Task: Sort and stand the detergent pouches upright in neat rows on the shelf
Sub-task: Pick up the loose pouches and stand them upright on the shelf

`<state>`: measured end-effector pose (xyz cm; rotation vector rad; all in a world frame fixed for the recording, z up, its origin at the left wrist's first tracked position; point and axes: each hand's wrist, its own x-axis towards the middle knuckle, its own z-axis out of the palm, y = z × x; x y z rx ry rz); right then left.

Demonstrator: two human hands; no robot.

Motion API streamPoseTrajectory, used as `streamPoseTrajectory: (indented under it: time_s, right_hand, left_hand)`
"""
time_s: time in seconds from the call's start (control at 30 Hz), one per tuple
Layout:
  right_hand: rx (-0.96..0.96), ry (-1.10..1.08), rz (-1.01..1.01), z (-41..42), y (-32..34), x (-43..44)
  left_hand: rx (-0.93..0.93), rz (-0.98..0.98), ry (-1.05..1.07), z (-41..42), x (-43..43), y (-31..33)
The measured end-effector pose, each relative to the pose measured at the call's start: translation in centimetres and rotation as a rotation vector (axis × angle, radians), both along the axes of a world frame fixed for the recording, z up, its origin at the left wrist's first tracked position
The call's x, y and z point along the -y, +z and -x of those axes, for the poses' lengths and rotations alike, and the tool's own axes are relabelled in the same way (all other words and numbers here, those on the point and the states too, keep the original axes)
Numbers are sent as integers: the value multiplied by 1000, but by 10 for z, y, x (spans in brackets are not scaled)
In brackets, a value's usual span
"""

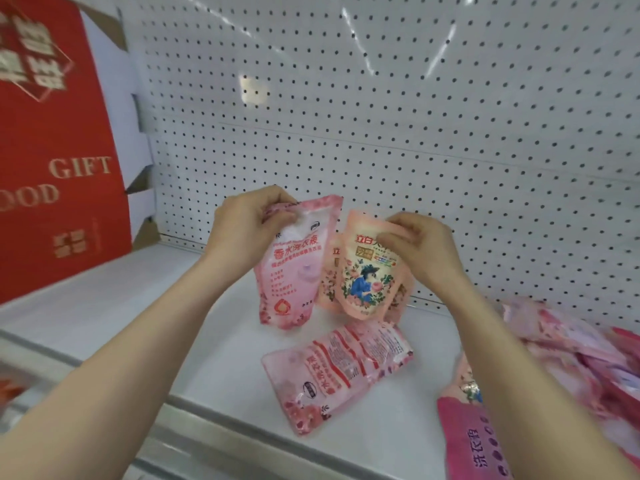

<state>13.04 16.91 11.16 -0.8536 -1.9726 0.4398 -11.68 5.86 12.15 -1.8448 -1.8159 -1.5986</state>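
A white pegboard back wall (pixel 415 116) fills most of the view. At left, a red gift box (pixel 52 150) is cut off by the frame edge. It stands on the white shelf (pixel 138 306). At right lies a blurred heap of pink pouches (pixel 571 358); their number is unclear. A dark pink pouch (pixel 464 434) is half hidden under the right forearm. One pale pouch (pixel 336 368) lies flat mid-shelf (back label up). The left hand (pixel 242 226) has its fingers curled round the top of an upright pink pouch (pixel 294 265). The right hand (pixel 419 244) pinches the top of a floral pouch (pixel 367 271), which covers most of the other pouches (pixel 327 282) behind it.
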Motion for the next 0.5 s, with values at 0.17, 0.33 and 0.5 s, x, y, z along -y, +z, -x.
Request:
streamPoseTrajectory:
  time_s: [0.17, 0.33, 0.5]
  right_hand:
    - [66, 30, 15, 16, -11, -10]
    - [65, 20, 93, 22, -23, -22]
    - [227, -143, 36, 19, -43, -20]
  left_hand:
    - [-75, 97, 30, 12, -17, -26]
    - [-26, -11, 18, 19, -28, -35]
    - [-65, -42, -9, 21, -31, -39]
